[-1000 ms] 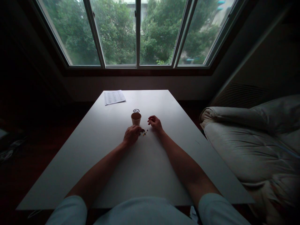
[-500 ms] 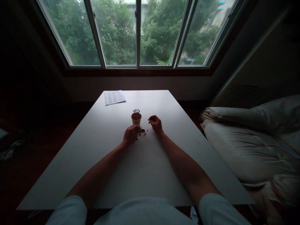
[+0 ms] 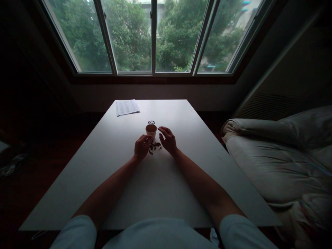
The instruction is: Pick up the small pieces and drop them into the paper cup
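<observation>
A paper cup [image 3: 151, 130] stands upright near the middle of the white table [image 3: 155, 186]. Just in front of it lies a loose pile of small dark and yellowish pieces [image 3: 156, 146]. My left hand [image 3: 141, 145] is at the cup's lower left, beside the pile, its fingers curled together; what they hold, if anything, is too small to tell. To the right of the cup is my right hand [image 3: 168, 139], with thumb and fingers apart and nothing seen between them. A small round lid-like object [image 3: 151, 122] lies behind the cup.
Printed sheets of paper [image 3: 127, 107] lie at the table's far left corner. A padded, cushioned seat or mattress [image 3: 259, 162] stands along the right side. Beyond the table is a window [image 3: 153, 41] with trees outside.
My right hand has moved left towards the cup, and its fingers have spread. My left hand has shifted slightly left and up, uncovering more of the pile.
</observation>
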`<control>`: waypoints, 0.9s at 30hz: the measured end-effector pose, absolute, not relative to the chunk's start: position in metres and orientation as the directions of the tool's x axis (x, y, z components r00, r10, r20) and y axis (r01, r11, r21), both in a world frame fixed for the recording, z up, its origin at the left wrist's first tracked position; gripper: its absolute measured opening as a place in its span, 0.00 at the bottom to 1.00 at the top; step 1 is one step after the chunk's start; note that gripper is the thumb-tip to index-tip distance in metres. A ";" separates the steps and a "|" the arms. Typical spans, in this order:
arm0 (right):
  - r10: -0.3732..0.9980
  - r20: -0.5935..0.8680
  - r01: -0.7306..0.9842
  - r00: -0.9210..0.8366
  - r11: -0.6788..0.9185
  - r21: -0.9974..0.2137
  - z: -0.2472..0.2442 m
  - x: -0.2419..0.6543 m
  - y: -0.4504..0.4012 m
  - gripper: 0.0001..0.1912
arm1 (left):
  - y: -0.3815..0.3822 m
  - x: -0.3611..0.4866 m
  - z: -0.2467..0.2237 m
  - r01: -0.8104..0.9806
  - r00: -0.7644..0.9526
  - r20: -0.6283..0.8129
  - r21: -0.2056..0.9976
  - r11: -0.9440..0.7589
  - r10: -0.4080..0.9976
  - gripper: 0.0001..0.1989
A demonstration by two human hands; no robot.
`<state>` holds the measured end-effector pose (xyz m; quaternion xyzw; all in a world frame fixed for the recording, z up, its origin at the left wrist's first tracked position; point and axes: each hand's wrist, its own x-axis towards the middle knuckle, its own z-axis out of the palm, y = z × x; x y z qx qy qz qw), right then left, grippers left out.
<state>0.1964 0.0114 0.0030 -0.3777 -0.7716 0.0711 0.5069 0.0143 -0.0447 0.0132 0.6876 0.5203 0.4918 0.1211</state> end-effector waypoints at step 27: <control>0.611 0.686 0.523 -0.395 0.764 -0.378 -0.004 0.195 0.019 0.27 | -0.042 0.012 0.012 0.639 -0.044 0.572 0.647 -0.417 0.819 0.14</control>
